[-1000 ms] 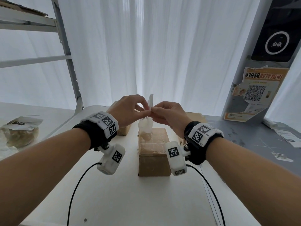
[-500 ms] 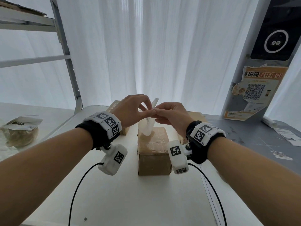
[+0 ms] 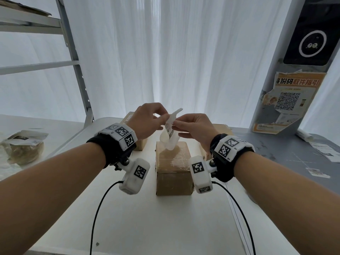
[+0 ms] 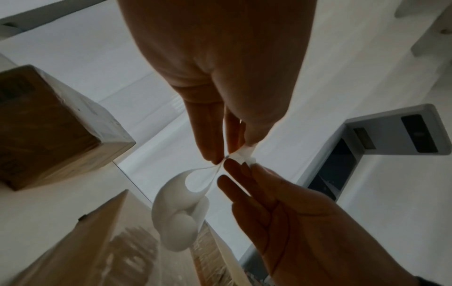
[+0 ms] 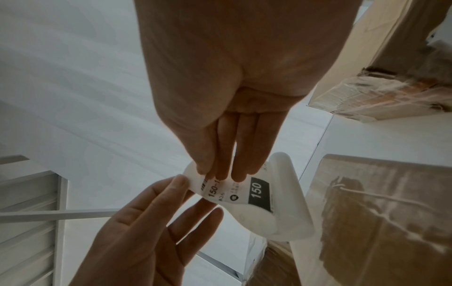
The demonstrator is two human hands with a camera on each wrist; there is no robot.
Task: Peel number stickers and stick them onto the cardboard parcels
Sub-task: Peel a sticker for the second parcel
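Sticker strip (image 3: 170, 133) has tilted rightward, pinched between both hands' fingers (image 3: 165, 117).

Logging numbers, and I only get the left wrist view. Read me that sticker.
Observer: Right wrist view: the sticker reads 150, white on black.
Operator: Say who holds the printed face.
Observer: The right hand has fingertips on the print; the left hand pinches the edge beside it.
Operator: Count the parcels.
Observer: Head view shows three: one parcel under the hands, one behind each wrist.
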